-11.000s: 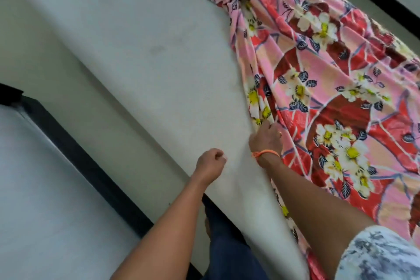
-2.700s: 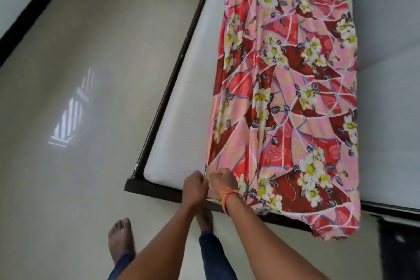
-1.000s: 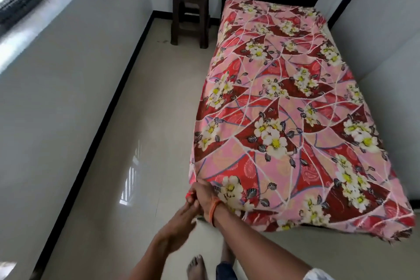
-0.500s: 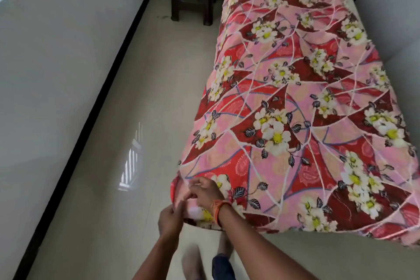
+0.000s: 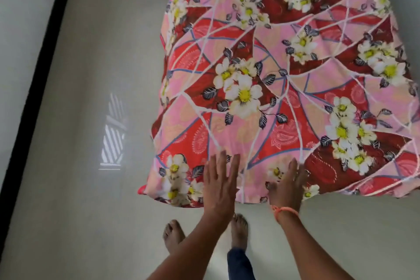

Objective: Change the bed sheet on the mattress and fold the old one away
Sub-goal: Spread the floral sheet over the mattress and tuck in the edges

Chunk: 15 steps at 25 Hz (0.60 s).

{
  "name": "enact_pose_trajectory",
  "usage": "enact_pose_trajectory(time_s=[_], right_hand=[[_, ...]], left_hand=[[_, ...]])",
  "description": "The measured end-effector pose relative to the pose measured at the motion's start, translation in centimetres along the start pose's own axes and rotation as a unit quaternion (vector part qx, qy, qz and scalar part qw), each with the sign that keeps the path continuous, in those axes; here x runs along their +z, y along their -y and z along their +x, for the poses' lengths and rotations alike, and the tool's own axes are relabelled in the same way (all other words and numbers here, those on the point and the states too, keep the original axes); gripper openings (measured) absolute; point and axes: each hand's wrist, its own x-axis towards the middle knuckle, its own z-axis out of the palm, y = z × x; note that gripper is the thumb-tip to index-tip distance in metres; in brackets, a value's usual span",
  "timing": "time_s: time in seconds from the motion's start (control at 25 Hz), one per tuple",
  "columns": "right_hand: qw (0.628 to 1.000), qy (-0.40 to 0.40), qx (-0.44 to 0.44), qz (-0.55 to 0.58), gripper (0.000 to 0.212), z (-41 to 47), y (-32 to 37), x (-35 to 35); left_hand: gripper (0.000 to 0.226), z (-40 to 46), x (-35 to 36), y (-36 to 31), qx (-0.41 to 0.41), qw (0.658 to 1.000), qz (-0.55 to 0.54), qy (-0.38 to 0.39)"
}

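Both forearms reach forward from the near edge of the view, roughly parallel, toward the near end of the bed. The left hand [image 5: 220,185] lies palm down with its fingers straight and close together, pointing away, flat on the floral bed sheet [image 5: 272,79] near its near left corner; it grips nothing. The right hand [image 5: 288,185] is just to its right, also palm down, fingers extended and slightly blurred, resting on the sheet's near edge without curling round the cloth. An orange thread band [image 5: 285,210] circles the right wrist.

The sheet, pink and red with white and yellow flowers, dark leaves and pale crossing lines, is spread over the bed and fills the upper right of the view. Its near edge hangs over the end of the bed just in front of the hands, and its left edge drapes down the side. The mattress beneath is hidden by it.

Two bare feet [image 5: 173,234] stand on the glossy pale floor [image 5: 91,98] below the hands, with a dark blue trouser leg [image 5: 239,263] above the right one. A black skirting strip [image 5: 43,57] runs along the wall at left.

No brand, label or writing is readable anywhere.
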Motion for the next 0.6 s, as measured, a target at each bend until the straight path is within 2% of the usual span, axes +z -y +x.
enact_pose_trajectory(time_s=[0.08, 0.16, 0.24, 0.32, 0.44, 0.6], right_hand=[[0.978, 0.05, -0.096, -0.179, 0.112, 4.6, -3.5, 0.2], [0.958, 0.095, -0.122, -0.243, 0.13, 8.1, -5.0, 0.6], [0.956, 0.086, -0.158, -0.233, 0.135, 9.4, -5.5, 0.9], [0.957, 0.062, -0.186, -0.214, 0.136, 10.4, -5.7, 1.6], [0.956, 0.078, -0.196, -0.203, 0.138, 11.5, -5.4, 2.2], [0.959, 0.077, -0.19, -0.197, 0.13, 13.8, -3.6, 2.1]], left_hand=[[0.12, 3.6, 3.7, -1.5, 0.072, 0.991, 0.106, 0.038], [0.134, 6.1, 6.9, -1.4, 0.094, 0.977, 0.175, 0.078], [0.135, 6.8, 9.0, -1.2, 0.104, 0.97, 0.199, 0.089], [0.124, 7.0, 10.0, -1.1, 0.113, 0.968, 0.215, 0.057], [0.118, 8.2, 10.5, -0.7, 0.13, 0.966, 0.223, 0.025], [0.122, 11.4, 10.0, -0.2, 0.133, 0.964, 0.225, 0.04]])
